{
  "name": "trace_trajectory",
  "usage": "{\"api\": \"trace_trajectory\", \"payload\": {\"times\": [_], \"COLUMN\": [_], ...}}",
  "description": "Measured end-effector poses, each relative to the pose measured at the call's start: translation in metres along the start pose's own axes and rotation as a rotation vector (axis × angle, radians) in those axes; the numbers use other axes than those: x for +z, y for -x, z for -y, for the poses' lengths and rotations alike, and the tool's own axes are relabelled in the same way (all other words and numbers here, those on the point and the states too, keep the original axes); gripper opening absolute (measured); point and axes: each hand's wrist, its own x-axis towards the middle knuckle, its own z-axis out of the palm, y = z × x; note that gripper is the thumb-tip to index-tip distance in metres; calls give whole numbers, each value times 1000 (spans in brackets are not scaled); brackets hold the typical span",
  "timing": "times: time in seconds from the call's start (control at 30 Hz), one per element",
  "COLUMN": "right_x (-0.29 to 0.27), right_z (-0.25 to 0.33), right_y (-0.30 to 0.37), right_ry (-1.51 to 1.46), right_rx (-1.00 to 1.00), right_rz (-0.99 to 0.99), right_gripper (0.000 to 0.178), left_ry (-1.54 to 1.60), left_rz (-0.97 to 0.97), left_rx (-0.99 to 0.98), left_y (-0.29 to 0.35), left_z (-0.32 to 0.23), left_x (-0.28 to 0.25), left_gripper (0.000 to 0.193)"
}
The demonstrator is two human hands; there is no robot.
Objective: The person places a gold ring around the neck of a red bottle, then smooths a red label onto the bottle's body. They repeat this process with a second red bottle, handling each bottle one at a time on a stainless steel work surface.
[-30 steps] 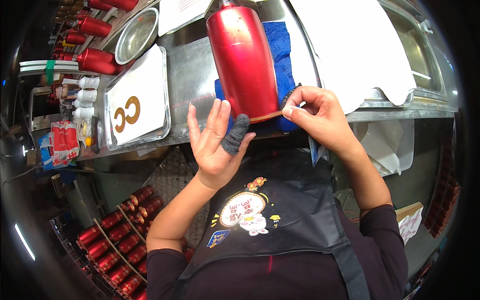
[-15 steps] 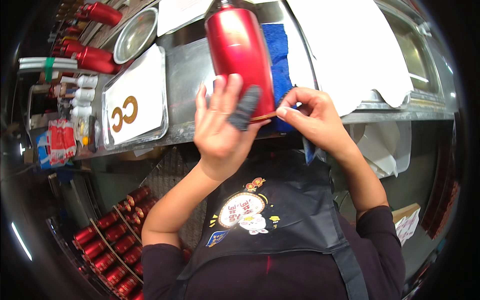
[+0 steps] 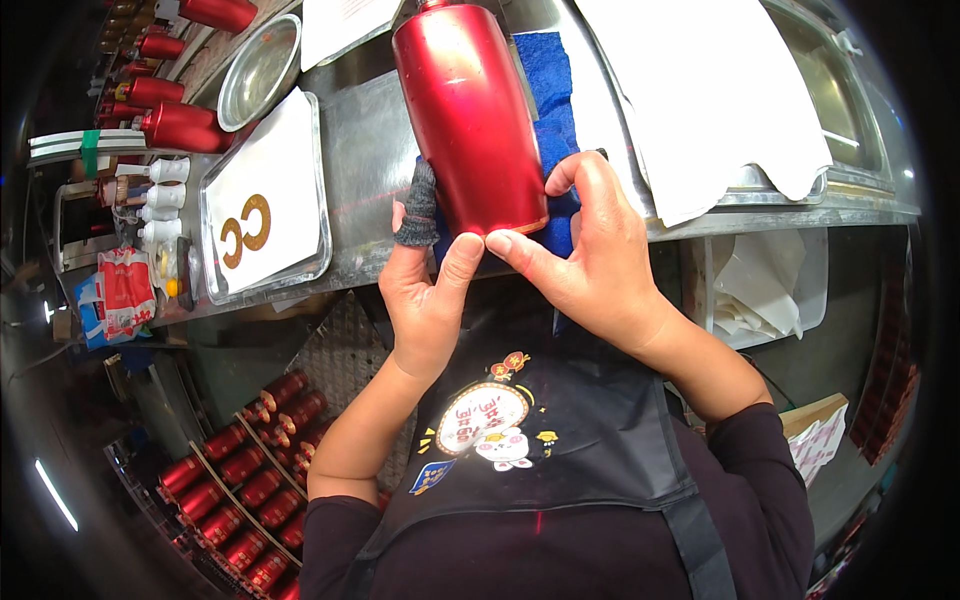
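A glossy red bottle point(image 3: 470, 120) lies on a blue towel point(image 3: 552, 90) on the metal worktop, its base toward me and its neck cut off at the top of the view. My left hand point(image 3: 425, 285) grips the base from the left, with a dark knitted sleeve point(image 3: 418, 205) on one finger. Around the right side of the base, my right hand point(image 3: 605, 265) is closed. Both thumb tips meet at the bottom rim, where a thin gold edge shows. The fingers under the bottle are partly hidden.
Left of the bottle, a clear tray point(image 3: 322, 220) holds white paper with gold C-shaped pieces point(image 3: 256, 222). A metal bowl point(image 3: 262, 75) and more red bottles point(image 3: 185, 127) stand beyond it. White sheets point(image 3: 710, 90) cover the worktop at right. Racked red bottles point(image 3: 240, 465) stand low at left.
My left hand has turned from lying open across the bottle to gripping its base. My right hand has closed around the other side. The bottle has shifted slightly left.
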Motion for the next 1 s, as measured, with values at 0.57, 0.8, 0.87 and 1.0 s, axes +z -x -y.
{"api": "trace_trajectory", "payload": {"times": [0.57, 0.8, 0.87, 1.0], "right_x": [-7, 8, 5, -3], "right_z": [-3, -5, -5, -4], "right_y": [-7, -9, -8, -8], "right_ry": [-301, 49, -32, -212], "right_rx": [233, -53, -1, 132], "right_rz": [138, -22, 20, 106], "right_gripper": [43, 55, 53, 51], "left_ry": [-125, -889, -921, -943], "left_rz": [-146, 35, 28, 4], "left_rx": [93, 432, 471, 507], "left_y": [10, 29, 28, 24], "left_z": [-2, 13, 15, 13], "left_x": [1, -13, -14, -15], "left_gripper": [50, 43, 41, 40]}}
